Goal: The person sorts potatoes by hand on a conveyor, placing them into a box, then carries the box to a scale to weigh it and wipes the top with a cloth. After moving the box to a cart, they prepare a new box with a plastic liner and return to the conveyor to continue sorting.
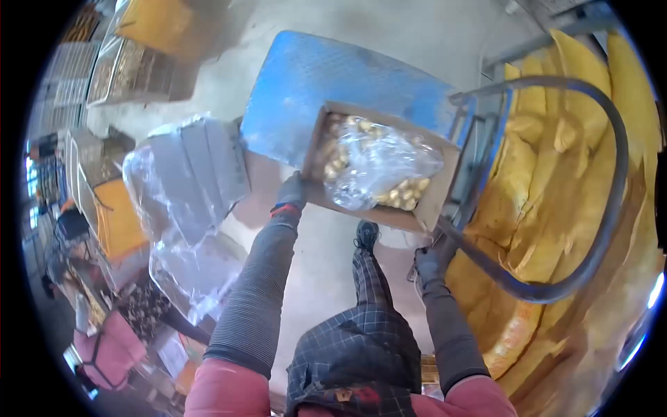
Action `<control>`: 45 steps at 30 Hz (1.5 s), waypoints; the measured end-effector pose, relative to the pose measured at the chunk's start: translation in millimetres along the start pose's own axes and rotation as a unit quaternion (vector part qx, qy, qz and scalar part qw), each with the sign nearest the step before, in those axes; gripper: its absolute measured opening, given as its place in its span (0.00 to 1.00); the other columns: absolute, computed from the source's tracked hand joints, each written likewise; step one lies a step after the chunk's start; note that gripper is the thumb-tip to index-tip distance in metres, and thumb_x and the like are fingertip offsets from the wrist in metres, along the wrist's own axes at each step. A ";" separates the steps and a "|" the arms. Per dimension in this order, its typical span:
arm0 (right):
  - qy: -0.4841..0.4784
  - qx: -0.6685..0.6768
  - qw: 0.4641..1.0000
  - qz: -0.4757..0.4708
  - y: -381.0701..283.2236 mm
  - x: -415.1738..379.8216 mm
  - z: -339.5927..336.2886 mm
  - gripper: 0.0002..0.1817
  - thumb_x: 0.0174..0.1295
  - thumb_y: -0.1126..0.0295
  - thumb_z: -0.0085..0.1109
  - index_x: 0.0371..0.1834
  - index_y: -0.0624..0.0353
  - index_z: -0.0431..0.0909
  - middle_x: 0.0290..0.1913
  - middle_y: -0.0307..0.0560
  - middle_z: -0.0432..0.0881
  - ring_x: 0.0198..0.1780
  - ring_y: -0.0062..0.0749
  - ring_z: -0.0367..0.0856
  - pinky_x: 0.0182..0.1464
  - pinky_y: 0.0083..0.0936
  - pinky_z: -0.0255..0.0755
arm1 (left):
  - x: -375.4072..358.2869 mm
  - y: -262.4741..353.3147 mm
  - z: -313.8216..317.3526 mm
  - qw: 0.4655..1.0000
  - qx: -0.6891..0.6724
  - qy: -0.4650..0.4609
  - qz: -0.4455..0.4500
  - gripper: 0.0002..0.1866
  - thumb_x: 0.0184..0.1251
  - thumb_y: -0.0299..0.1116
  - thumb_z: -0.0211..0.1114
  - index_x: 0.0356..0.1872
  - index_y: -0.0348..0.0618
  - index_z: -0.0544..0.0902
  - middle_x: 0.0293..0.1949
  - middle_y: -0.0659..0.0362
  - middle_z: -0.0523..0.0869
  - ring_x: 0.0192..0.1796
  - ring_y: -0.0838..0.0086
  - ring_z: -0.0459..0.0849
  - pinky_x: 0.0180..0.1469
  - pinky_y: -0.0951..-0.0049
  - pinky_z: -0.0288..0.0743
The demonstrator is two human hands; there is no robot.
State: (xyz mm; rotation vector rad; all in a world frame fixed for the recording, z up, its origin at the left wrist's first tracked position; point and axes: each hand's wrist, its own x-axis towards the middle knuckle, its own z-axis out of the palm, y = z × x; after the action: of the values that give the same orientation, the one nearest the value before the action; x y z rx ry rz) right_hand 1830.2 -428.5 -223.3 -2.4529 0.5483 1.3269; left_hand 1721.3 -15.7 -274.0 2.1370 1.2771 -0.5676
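Observation:
A cardboard box (431, 198) stands on the blue flatbed of a cart (299, 83). Inside it lie many small gold-coloured metal pieces (403, 194), partly covered by a crumpled clear plastic bag (379, 163). My left hand (292, 189), in a dark glove, grips the box at its near left corner; the fingertips are partly hidden. Lower right, near the base of the cart's curved handle (615, 153), is my gloved right hand (429, 264). Its fingers are curled, and what they hold is too small to make out.
Yellow sacks (528, 181) are piled along the right side. Plastic-wrapped grey cartons (201, 160) stand to the left. Farther left is a person in a pink top (114, 347) among crates. A bin with a yellow cover (153, 35) stands at upper left.

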 end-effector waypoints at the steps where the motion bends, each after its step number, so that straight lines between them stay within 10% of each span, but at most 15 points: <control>1: -0.064 -0.056 0.996 0.009 -25.0 -32.7 -13.3 0.20 0.64 0.55 0.51 0.28 0.61 0.81 0.27 0.57 0.83 0.36 0.49 0.84 0.40 0.42 0.76 | 0.7 -14.2 1.6 0.999 0.021 -0.008 0.036 0.26 0.65 0.39 0.56 0.62 0.40 0.71 0.50 0.42 0.81 0.53 0.49 0.80 0.56 0.54 0.72; 4: -0.183 -0.352 0.881 -0.259 3.0 -54.5 8.0 0.22 0.61 0.52 0.52 0.32 0.62 0.83 0.32 0.55 0.85 0.37 0.50 0.84 0.42 0.43 0.76 | -69.8 8.5 -26.9 0.966 0.075 0.232 0.086 0.24 0.65 0.39 0.57 0.60 0.39 0.73 0.54 0.43 0.79 0.56 0.52 0.78 0.59 0.55 0.70; 8: -0.518 -0.438 0.589 -0.439 -76.8 -214.2 11.3 0.20 0.61 0.54 0.54 0.45 0.60 0.81 0.41 0.59 0.84 0.43 0.46 0.82 0.48 0.38 0.75 | -202.3 6.8 -22.1 0.925 -0.251 -0.137 0.252 0.24 0.63 0.34 0.65 0.61 0.43 0.74 0.58 0.48 0.77 0.59 0.60 0.76 0.63 0.63 0.68; 10: -0.632 -0.391 0.478 -0.468 -84.6 -250.6 38.9 0.21 0.61 0.56 0.56 0.49 0.62 0.78 0.39 0.59 0.84 0.41 0.45 0.83 0.47 0.36 0.75 | -277.3 -8.4 -6.2 0.810 -0.257 0.020 0.527 0.24 0.68 0.51 0.57 0.53 0.41 0.79 0.39 0.53 0.84 0.44 0.62 0.81 0.51 0.64 0.75; 13: -0.634 -0.201 0.688 -0.289 -134.2 -271.6 50.8 0.17 0.62 0.65 0.57 0.51 0.64 0.79 0.32 0.44 0.83 0.29 0.28 0.79 0.34 0.22 0.72 | -361.5 -39.8 -55.9 0.792 -0.583 -0.079 0.164 0.25 0.70 0.52 0.54 0.49 0.38 0.81 0.37 0.55 0.83 0.41 0.69 0.81 0.47 0.70 0.75; 15: -0.565 -0.194 0.746 -0.293 -181.9 -297.7 59.3 0.18 0.61 0.68 0.58 0.52 0.63 0.79 0.29 0.39 0.81 0.22 0.19 0.74 0.24 0.15 0.66 | -409.7 -66.5 -86.0 0.519 -0.823 -0.185 -0.136 0.27 0.72 0.53 0.51 0.46 0.34 0.83 0.34 0.57 0.82 0.37 0.77 0.81 0.43 0.75 0.76; 19: -0.486 -0.315 0.761 -0.291 -191.9 -385.1 82.2 0.14 0.54 0.67 0.60 0.43 0.60 0.80 0.33 0.43 0.82 0.27 0.23 0.78 0.25 0.20 0.70 | -486.7 -187.1 -86.9 0.797 -0.495 0.287 0.192 0.17 0.69 0.41 0.56 0.48 0.37 0.79 0.30 0.58 0.81 0.35 0.74 0.81 0.35 0.75 0.75; 20: -0.471 -0.363 0.743 -0.306 -181.1 -407.4 93.2 0.19 0.53 0.67 0.60 0.49 0.59 0.79 0.33 0.45 0.83 0.21 0.23 0.75 0.20 0.19 0.65 | -509.8 -218.4 -89.6 0.718 -0.666 0.199 0.030 0.07 0.62 0.28 0.59 0.38 0.37 0.81 0.18 0.68 0.65 0.19 0.81 0.66 0.33 0.74 0.75; 21: -0.496 -0.344 0.737 -0.305 -162.7 -415.1 106.1 0.22 0.54 0.68 0.60 0.54 0.61 0.78 0.33 0.44 0.83 0.21 0.20 0.74 0.20 0.17 0.65 | -519.4 -264.4 -69.8 0.381 -0.916 0.080 -0.093 0.09 0.63 0.30 0.60 0.40 0.37 0.81 0.16 0.69 0.62 0.18 0.83 0.62 0.31 0.76 0.73; 26: -0.505 -0.458 0.658 -0.319 -71.8 -444.8 253.2 0.22 0.59 0.69 0.58 0.57 0.63 0.77 0.46 0.49 0.84 0.37 0.26 0.83 0.39 0.22 0.77 | -639.8 -394.3 -13.6 0.490 -0.809 0.161 -0.282 0.18 0.63 0.37 0.64 0.45 0.31 0.82 0.29 0.60 0.85 0.31 0.75 0.83 0.35 0.76 0.78; 28: -0.480 -0.566 0.478 -0.469 -44.2 -469.3 336.9 0.20 0.61 0.70 0.58 0.57 0.63 0.77 0.49 0.48 0.83 0.45 0.28 0.82 0.48 0.24 0.76 | -658.7 -425.1 85.3 0.345 -0.818 0.278 -0.366 0.16 0.66 0.36 0.61 0.50 0.39 0.82 0.29 0.60 0.83 0.27 0.74 0.81 0.29 0.72 0.77; 32: -0.519 -0.568 0.462 -0.441 -14.9 -532.0 504.2 0.19 0.60 0.65 0.63 0.53 0.59 0.79 0.50 0.50 0.84 0.51 0.31 0.82 0.57 0.24 0.72 | -728.6 -440.4 166.6 0.089 -0.801 0.407 -0.429 0.26 0.73 0.33 0.49 0.72 0.53 0.61 0.26 0.54 0.79 0.20 0.73 0.73 0.24 0.74 0.71; 35: -0.401 -0.552 0.478 -0.554 -14.9 -543.9 641.9 0.22 0.58 0.64 0.65 0.54 0.62 0.78 0.49 0.52 0.83 0.50 0.35 0.82 0.56 0.27 0.73 | -747.9 -438.5 168.1 0.083 -0.815 0.417 -0.393 0.27 0.70 0.30 0.52 0.71 0.49 0.63 0.35 0.52 0.84 0.21 0.77 0.73 0.29 0.75 0.75; 42: -0.076 -0.704 0.127 -0.695 -10.9 -525.2 862.8 0.28 0.58 0.48 0.59 0.54 0.57 0.76 0.53 0.54 0.80 0.54 0.49 0.78 0.55 0.40 0.72 | -614.1 -447.4 215.6 0.214 -0.832 0.433 -0.272 0.21 0.65 0.30 0.62 0.58 0.36 0.73 0.47 0.58 0.83 0.32 0.79 0.80 0.40 0.74 0.78; 45: -0.067 -0.830 0.086 -0.548 -9.3 -518.4 889.5 0.30 0.58 0.47 0.58 0.57 0.58 0.74 0.54 0.57 0.79 0.55 0.51 0.77 0.56 0.41 0.71 | -574.0 -525.2 137.4 -0.015 -0.901 0.317 -0.295 0.26 0.66 0.38 0.63 0.62 0.36 0.71 0.45 0.58 0.82 0.36 0.77 0.81 0.41 0.75 0.77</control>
State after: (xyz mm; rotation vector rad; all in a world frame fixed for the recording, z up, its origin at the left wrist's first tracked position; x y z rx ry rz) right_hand 924.6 60.1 -255.3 0.6755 2.1060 -0.4320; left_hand 986.1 -280.6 -157.8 -0.8393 1.2389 1.4556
